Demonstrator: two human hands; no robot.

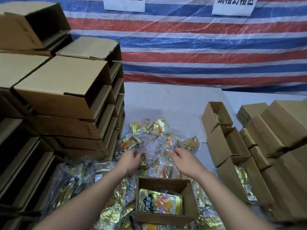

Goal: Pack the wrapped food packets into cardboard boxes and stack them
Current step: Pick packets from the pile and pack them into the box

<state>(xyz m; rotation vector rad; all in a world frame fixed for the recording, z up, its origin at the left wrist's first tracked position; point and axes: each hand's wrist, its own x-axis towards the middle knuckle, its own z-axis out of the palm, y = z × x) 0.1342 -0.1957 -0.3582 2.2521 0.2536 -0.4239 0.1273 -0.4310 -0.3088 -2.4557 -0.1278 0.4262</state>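
Two hands are extended over the packet heap: left hand (131,157) and right hand (181,157), each grip pinched on the clear plastic wrap (149,146) of a bundle of food packets (169,141). Below the wrists, an open box (189,193) is placed on the surface (166,100), one packet (159,201) inside. Packed boxes (63,90) are stacked left. Risk, judged: thin film may tear or slip, so packets could be scattered beside the box.
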